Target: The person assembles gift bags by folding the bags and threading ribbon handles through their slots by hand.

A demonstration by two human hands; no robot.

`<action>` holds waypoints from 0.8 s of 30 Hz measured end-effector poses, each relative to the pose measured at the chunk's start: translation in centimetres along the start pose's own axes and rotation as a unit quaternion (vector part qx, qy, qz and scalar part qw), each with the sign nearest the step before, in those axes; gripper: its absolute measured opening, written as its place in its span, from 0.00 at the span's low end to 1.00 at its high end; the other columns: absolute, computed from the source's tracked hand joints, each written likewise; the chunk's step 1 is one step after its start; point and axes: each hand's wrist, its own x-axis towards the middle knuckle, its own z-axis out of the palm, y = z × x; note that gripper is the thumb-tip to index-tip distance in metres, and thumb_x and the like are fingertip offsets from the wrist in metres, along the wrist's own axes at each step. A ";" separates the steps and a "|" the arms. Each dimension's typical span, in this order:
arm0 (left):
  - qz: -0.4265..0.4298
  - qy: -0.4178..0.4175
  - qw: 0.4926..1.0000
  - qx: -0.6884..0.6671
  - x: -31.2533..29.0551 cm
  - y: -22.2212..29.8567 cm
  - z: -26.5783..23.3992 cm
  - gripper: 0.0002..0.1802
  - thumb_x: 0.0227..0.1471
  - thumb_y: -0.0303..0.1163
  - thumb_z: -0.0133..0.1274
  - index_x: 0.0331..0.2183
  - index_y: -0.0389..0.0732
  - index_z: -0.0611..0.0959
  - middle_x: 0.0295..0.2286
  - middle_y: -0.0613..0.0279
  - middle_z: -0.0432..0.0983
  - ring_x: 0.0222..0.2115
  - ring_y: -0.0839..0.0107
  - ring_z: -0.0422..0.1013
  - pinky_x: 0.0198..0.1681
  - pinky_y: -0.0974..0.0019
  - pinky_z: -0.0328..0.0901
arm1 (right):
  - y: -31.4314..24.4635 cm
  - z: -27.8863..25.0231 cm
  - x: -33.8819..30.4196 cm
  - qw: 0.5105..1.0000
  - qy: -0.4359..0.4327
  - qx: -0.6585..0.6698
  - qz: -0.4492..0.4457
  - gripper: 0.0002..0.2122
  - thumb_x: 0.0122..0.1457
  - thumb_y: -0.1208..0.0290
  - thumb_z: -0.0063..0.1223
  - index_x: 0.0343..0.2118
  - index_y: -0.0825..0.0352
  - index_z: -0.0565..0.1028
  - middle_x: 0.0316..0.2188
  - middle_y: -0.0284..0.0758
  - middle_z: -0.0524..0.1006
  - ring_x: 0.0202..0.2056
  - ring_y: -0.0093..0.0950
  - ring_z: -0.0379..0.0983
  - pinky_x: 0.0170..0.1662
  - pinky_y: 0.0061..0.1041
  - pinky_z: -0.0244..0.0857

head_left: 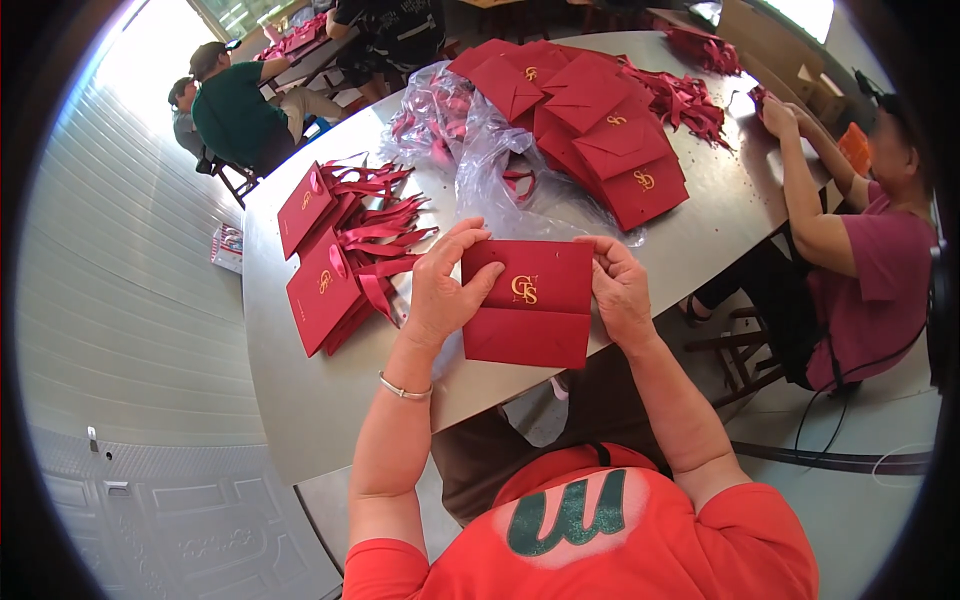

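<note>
Between my two hands is a flat-folded dark red paper gift bag with a gold emblem and a crease across its middle. It is held over the near edge of the table. My left hand grips its upper left edge, thumb on the front face and fingers at the top edge. At the upper right corner, my right hand pinches the side edge; some of its fingertips are hidden behind the paper. No ribbon shows on this bag. To the left lie stacked red bags fitted with dark red ribbon handles.
A large fanned pile of flat red bags covers the table's far side, beside crumpled clear plastic. Loose ribbons lie beyond. The metal table has a curved edge. A co-worker sits at the right; others sit farther back.
</note>
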 end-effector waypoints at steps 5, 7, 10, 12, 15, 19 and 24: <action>-0.014 0.000 1.000 -0.013 0.0 0.3 0.0 0.21 0.41 0.24 0.67 0.40 0.35 0.82 0.45 0.51 0.79 0.46 0.59 0.76 0.51 0.62 0.69 | -0.3 0.4 0.0 1.000 0.011 0.011 -0.011 0.10 0.67 0.77 0.47 0.49 0.73 0.71 0.36 0.32 0.79 0.36 0.15 0.74 0.41 0.14 0.68; -0.004 0.005 1.000 -0.018 0.0 0.3 0.1 0.21 0.40 0.24 0.67 0.40 0.35 0.82 0.46 0.51 0.78 0.46 0.59 0.76 0.51 0.62 0.69 | -0.3 0.3 0.0 1.000 0.010 0.011 -0.013 0.10 0.67 0.77 0.47 0.50 0.73 0.71 0.36 0.32 0.79 0.36 0.15 0.74 0.41 0.13 0.68; 0.008 0.005 1.000 -0.004 0.0 0.4 0.0 0.21 0.40 0.24 0.67 0.40 0.35 0.82 0.46 0.51 0.78 0.46 0.58 0.76 0.51 0.62 0.69 | -0.3 0.4 0.0 1.000 0.010 0.008 -0.012 0.10 0.67 0.78 0.46 0.50 0.73 0.71 0.36 0.32 0.79 0.36 0.15 0.74 0.41 0.13 0.68; 0.013 0.005 1.000 -0.001 0.1 0.3 0.0 0.21 0.40 0.24 0.67 0.40 0.36 0.82 0.47 0.51 0.78 0.47 0.58 0.76 0.51 0.62 0.69 | -0.4 0.3 0.0 1.000 0.011 0.006 -0.010 0.10 0.67 0.78 0.46 0.50 0.73 0.71 0.36 0.32 0.79 0.36 0.15 0.74 0.41 0.14 0.68; 0.026 0.002 1.000 0.011 0.1 0.5 -0.1 0.20 0.40 0.24 0.67 0.40 0.36 0.82 0.47 0.52 0.78 0.47 0.58 0.75 0.51 0.62 0.69 | -0.1 0.0 0.1 1.000 -0.010 -0.008 0.002 0.12 0.66 0.77 0.48 0.51 0.72 0.71 0.38 0.33 0.79 0.38 0.16 0.74 0.43 0.14 0.68; -0.013 -0.028 0.999 0.011 -0.3 0.4 0.1 0.19 0.40 0.27 0.68 0.38 0.35 0.81 0.45 0.51 0.78 0.46 0.55 0.75 0.50 0.60 0.69 | -0.1 0.1 0.0 0.998 -0.042 -0.051 -0.007 0.11 0.66 0.78 0.47 0.51 0.73 0.71 0.38 0.33 0.79 0.39 0.16 0.74 0.43 0.14 0.68; 0.014 -0.033 0.998 0.057 -0.4 -0.5 0.3 0.20 0.40 0.33 0.69 0.36 0.36 0.81 0.42 0.50 0.79 0.44 0.52 0.75 0.50 0.57 0.68 | -0.2 0.3 0.0 0.997 -0.049 -0.064 -0.012 0.11 0.66 0.79 0.47 0.51 0.73 0.71 0.38 0.33 0.79 0.39 0.16 0.74 0.43 0.15 0.68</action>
